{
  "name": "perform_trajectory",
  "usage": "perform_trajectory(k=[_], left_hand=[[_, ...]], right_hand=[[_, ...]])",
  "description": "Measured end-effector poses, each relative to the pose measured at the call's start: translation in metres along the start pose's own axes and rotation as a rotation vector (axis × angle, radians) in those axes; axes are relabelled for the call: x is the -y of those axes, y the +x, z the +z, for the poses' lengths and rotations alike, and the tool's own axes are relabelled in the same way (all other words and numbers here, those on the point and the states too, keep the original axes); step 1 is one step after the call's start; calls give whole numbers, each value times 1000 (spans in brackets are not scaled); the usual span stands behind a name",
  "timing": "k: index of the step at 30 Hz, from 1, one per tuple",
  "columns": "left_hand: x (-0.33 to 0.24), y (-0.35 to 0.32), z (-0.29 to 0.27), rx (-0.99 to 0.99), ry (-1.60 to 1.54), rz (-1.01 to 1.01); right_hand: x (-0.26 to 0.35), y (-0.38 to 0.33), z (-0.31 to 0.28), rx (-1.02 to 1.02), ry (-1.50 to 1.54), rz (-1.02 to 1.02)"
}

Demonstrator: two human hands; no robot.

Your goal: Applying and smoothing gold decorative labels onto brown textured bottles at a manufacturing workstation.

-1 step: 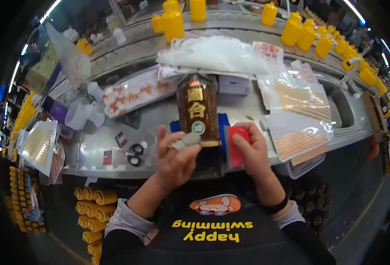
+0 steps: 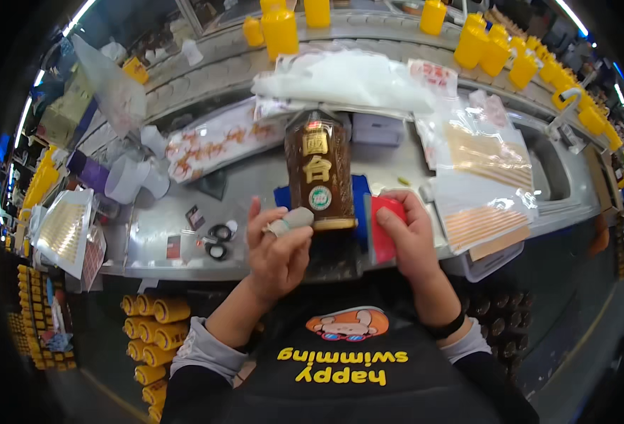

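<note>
A brown bottle (image 2: 319,169) with gold lettering and a small round green-and-white sticker rests on a blue holder (image 2: 360,194) at the counter's front, its base toward me. Beside its lower left edge is my left hand (image 2: 278,251), fingers apart and part bent. A greyish cover (image 2: 288,221) wraps one of its fingers, whose tip is close to the bottle. My right hand (image 2: 416,237) is closed on a flat red scraper (image 2: 387,230) with a grey edge, to the right of the bottle. The thumb lies across the scraper's face.
Left on the metal counter lie black tape rolls (image 2: 218,242) and small dark cards (image 2: 195,218). Sticker sheets (image 2: 487,177) cover the right side, before a sink (image 2: 546,166). White plastic (image 2: 343,81) lies behind the bottle. Yellow bottles (image 2: 472,46) stand along the far conveyor.
My left hand has drawn slightly left, its covered fingertip moving from over the bottle's lower part to its edge. My right hand keeps the scraper. The whole view has shifted a little.
</note>
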State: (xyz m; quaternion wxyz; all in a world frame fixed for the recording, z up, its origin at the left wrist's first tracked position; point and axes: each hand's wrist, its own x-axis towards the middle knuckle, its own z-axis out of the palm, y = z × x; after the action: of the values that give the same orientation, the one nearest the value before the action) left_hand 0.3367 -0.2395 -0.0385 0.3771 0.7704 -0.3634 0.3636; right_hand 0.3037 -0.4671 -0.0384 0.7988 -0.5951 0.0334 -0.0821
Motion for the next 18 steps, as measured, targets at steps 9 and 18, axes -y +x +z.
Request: perform_trajectory(k=[9, 18], left_hand=[[1, 15, 4, 173, 59, 265], [3, 15, 12, 167, 85, 30]], right_hand=[[-1, 2, 3, 13, -15, 2], [15, 1, 16, 21, -269, -108]])
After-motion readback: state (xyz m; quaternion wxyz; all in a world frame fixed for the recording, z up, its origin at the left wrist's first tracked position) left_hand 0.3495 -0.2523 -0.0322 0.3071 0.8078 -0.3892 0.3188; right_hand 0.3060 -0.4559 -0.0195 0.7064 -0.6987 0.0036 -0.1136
